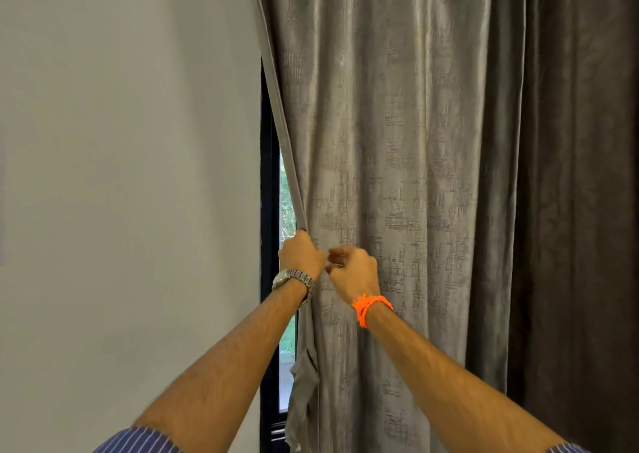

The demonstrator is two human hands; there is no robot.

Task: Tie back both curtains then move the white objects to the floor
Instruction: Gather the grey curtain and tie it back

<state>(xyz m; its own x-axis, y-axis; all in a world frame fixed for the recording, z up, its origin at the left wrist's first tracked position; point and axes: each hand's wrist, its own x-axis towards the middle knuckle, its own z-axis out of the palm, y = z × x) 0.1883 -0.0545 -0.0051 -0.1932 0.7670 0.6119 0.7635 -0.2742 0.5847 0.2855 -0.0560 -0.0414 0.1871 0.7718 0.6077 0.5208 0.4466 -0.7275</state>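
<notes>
A grey textured curtain (390,148) hangs in front of me and covers most of the window. My left hand (300,254), with a metal watch on the wrist, grips the curtain's left edge and pulls it a little off the window frame. My right hand (352,272), with an orange thread band on the wrist, is curled against the curtain just right of the left hand and appears to pinch the fabric. A grey strip of cloth (301,397) hangs down along the curtain's edge below my hands. A darker brown curtain (577,183) hangs at the right. No white objects are in view.
A plain pale wall (128,176) fills the left half. A dark window frame (268,210) and a narrow slit of glass with greenery outside show between wall and curtain.
</notes>
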